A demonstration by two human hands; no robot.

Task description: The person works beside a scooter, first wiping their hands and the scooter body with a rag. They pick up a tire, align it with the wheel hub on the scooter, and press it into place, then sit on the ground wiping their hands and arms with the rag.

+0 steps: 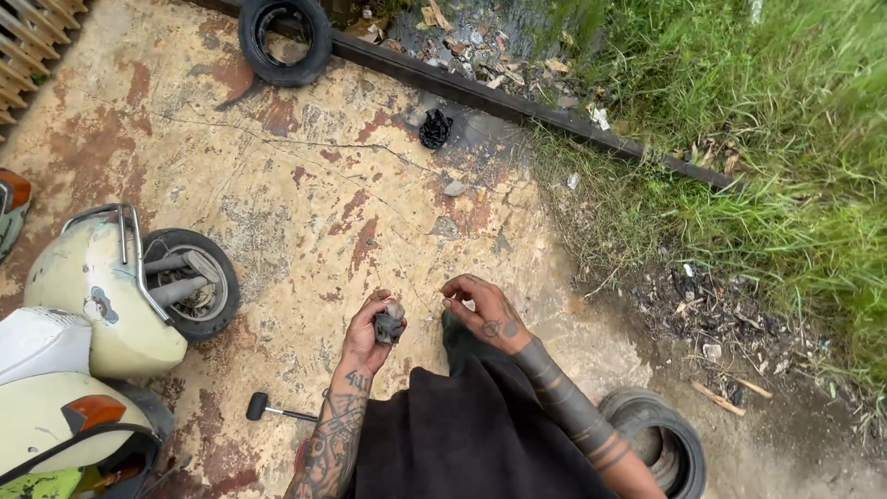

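Grey part (389, 325) gripped in left hand (368, 334); right hand (485, 312) beside, half-curled, empty.

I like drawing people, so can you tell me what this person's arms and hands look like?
Both arms are bare, with no sleeves and no gloves. The left hand and its forearm carry dense dark tattoos of figures and small marks. The right hand has a round tattoo on its back, and its forearm bears wide solid black bands with thinner rings near the elbow. A dark garment covers the body below.
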